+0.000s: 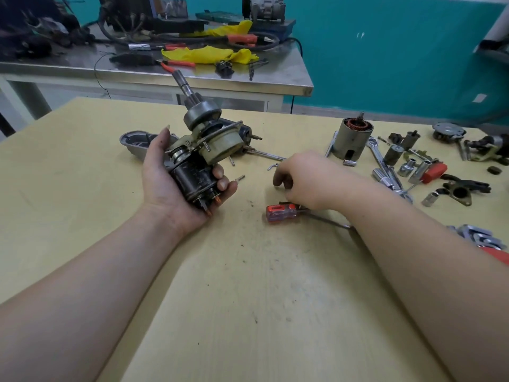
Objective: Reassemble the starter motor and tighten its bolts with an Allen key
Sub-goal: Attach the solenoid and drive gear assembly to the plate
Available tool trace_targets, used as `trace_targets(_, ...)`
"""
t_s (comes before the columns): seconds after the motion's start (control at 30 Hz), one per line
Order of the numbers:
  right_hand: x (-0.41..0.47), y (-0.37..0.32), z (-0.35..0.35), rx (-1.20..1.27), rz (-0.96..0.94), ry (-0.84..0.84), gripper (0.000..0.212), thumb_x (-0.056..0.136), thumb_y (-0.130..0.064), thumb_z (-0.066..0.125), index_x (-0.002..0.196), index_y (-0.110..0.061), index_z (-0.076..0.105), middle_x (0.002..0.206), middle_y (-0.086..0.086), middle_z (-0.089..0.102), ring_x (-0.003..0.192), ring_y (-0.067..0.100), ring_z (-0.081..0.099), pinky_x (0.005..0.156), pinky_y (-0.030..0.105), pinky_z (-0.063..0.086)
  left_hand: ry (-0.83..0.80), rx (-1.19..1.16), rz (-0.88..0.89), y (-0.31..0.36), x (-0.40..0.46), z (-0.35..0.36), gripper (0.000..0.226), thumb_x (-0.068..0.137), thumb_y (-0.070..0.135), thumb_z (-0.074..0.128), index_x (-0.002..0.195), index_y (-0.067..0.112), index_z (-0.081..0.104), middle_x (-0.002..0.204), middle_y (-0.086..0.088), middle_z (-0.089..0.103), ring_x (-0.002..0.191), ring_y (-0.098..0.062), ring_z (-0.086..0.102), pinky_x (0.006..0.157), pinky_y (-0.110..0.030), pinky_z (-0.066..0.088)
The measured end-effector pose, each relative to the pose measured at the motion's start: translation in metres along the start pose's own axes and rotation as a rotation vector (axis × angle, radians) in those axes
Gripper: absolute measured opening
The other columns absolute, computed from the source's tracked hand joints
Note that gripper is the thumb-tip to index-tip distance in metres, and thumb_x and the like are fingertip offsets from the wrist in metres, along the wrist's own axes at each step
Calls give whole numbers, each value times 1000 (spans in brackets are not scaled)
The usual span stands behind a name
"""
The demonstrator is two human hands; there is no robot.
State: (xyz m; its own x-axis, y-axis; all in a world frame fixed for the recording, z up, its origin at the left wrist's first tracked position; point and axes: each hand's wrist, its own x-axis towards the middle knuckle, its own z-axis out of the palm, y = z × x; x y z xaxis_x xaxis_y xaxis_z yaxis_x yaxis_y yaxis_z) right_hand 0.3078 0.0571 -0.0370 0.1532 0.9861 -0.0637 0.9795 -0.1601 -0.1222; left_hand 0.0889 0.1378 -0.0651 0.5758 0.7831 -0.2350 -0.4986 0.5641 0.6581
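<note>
— Nearest the camera lie the person's two forearms, stretched over the yellow table. What does each hand hold?

— Take the red-handled screwdriver as the mark. Well to its left and a little beyond, the left hand cradles the starter motor sub-assembly, fingers curled round the black solenoid body, shaft and pinion tilting up and away. Just behind the screwdriver hovers the right hand, fingers bent downward; whether it pinches anything cannot be told.

— And the Allen key?

— A small bent key lies just beyond the right hand's fingertips, past the screwdriver — likely the tool, though it is small. A loose bolt lies left of the screwdriver, near the left hand's fingertips.

— Which step, then?

— Early reassembly, by the look of it: the field housing with copper windings stands apart, beyond and right of the screwdriver, and the grey end cover lies behind the left hand. The next move probably calls for picking up a fastener or the key while the left hand keeps the assembly steady.
</note>
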Motion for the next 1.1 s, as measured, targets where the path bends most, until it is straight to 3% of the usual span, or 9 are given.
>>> trace_targets(0.13, 3, 6, -3, 93, -6, -7, 34, 93, -14, 65, 122, -28, 71, 91, -16, 61, 89, 12, 61, 66, 22, 45, 6, -1, 9, 0, -1, 3, 66, 93, 75, 54, 100, 15, 80, 71, -14, 61, 57, -29, 58, 68, -41, 62)
trace_targets(0.27, -1, 10, -8, 148, -78, -127, 25, 92, -38, 80, 116, -30, 76, 99, -18, 69, 95, 6, 65, 74, 19, 50, 10, -7, 4, 0, -3, 3, 68, 93, 75, 54, 100, 13, 80, 71, -14, 61, 57, -29, 59, 69, -41, 62)
trace_targets(0.43, 1, 4, -2, 61, -62, -65, 8, 93, -33, 79, 99, -28, 79, 88, -18, 67, 89, 11, 64, 75, 28, 52, 6, 40, 13, 0, -2, 4, 67, 93, 75, 54, 103, 14, 80, 72, -14, 61, 57, -29, 59, 72, -44, 63)
trace_targets(0.63, -6, 3, -1, 17, 7, -54, 4, 102, -26, 66, 100, -28, 69, 103, -1, 70, 96, 23, 66, 82, 36, 57, -5, 233, 193, -9, -5, 7, 46, 95, 59, 61, 83, 20, 82, 85, -12, 74, 63, -30, 66, 72, -48, 63)
trace_targets(0.7, -6, 7, -3, 180, 58, 80, 9, 106, -22, 60, 98, -25, 63, 99, -2, 72, 91, 20, 69, 79, 35, 56, 3, 359, 300, -13, -7, 6, 33, 93, 53, 66, 82, 26, 83, 92, -10, 80, 70, -29, 73, 65, -44, 62)
trace_targets(0.8, -12, 6, -9, 828, 143, 282, 15, 106, -8, 59, 98, -19, 64, 80, 0, 77, 71, 14, 74, 64, 29, 60, -23, 524, 388, -17, -12, 4, 28, 87, 51, 69, 84, 27, 84, 83, -4, 80, 69, -23, 74, 59, -36, 60)
trace_targets(0.9, -22, -6, -9, 1352, 145, 202, 25, 106, 6, 52, 112, -14, 67, 86, 12, 73, 74, 21, 69, 73, 38, 65, -50, 656, 445, -20, -15, 1, 34, 85, 50, 68, 72, 19, 78, 71, -1, 72, 64, -17, 70, 58, -26, 56)
trace_targets(1.0, -28, -12, -9, 1391, 222, 162, 42, 102, 18, 41, 111, -11, 70, 89, 17, 65, 72, 23, 61, 70, 41, 61, -88, 761, 542, -18, -17, 1, 38, 85, 47, 65, 66, 14, 63, 68, -2, 60, 65, -14, 58, 59, -25, 45)
trace_targets(1.1, -32, -14, -13, 1486, 326, 209, 53, 92, 27, 25, 97, 0, 70, 71, 14, 50, 56, 19, 35, 57, 32, 32, -125, 872, 552, -17, -19, 2, 38, 86, 46, 63, 62, 17, 60, 63, 5, 54, 61, -10, 51, 57, -23, 39)
